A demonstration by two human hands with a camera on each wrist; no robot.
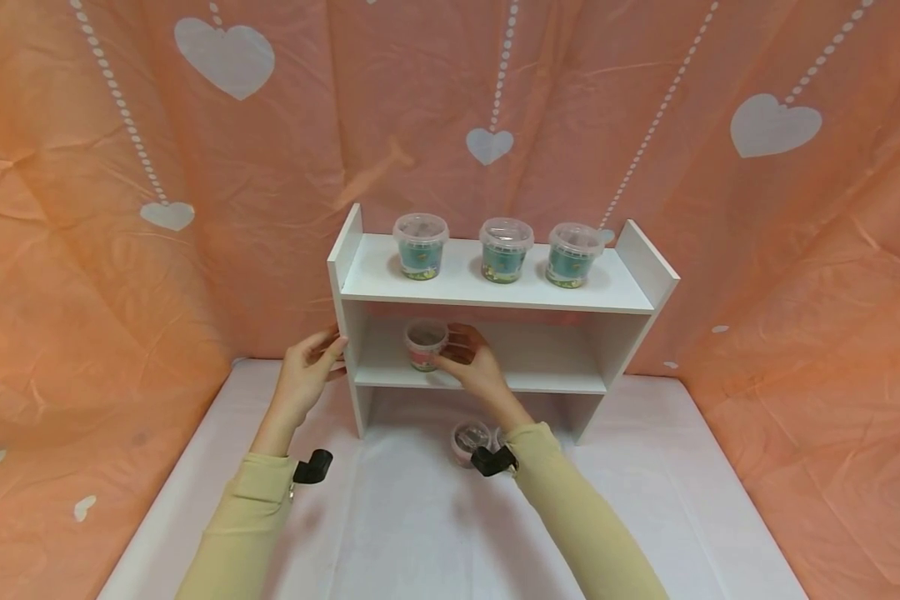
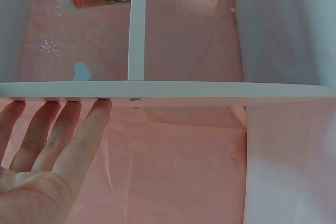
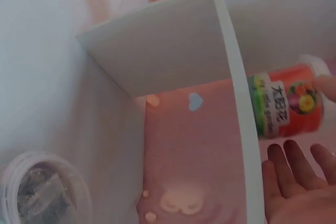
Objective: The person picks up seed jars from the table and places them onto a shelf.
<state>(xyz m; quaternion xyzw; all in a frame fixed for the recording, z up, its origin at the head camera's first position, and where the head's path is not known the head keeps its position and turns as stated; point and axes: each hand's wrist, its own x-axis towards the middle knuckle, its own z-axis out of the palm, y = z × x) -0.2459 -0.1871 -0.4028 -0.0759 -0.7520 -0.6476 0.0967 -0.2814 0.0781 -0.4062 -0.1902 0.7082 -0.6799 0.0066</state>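
Observation:
A small clear-lidded plastic tub (image 1: pixel 425 346) with a red label stands on the left part of the middle shelf. My right hand (image 1: pixel 474 362) is at its right side. In the right wrist view the thumb (image 3: pixel 326 86) is against the tub (image 3: pixel 289 100) near its lid, while the other fingers (image 3: pixel 296 166) spread a little apart from it. My left hand (image 1: pixel 305 379) rests its straight fingertips against the left side panel of the white shelf unit (image 1: pixel 348 333); in the left wrist view those fingers (image 2: pixel 79 140) touch the panel and hold nothing.
Three tubs with teal labels, a left one (image 1: pixel 421 247), a middle one (image 1: pixel 506 251) and a right one (image 1: pixel 572 256), stand on the top shelf. Below the unit, a tub (image 1: pixel 471 440) sits on the white-covered table (image 1: pixel 390 517), another partly hidden by my right wrist. An orange cloth (image 1: pixel 270 167) hangs behind.

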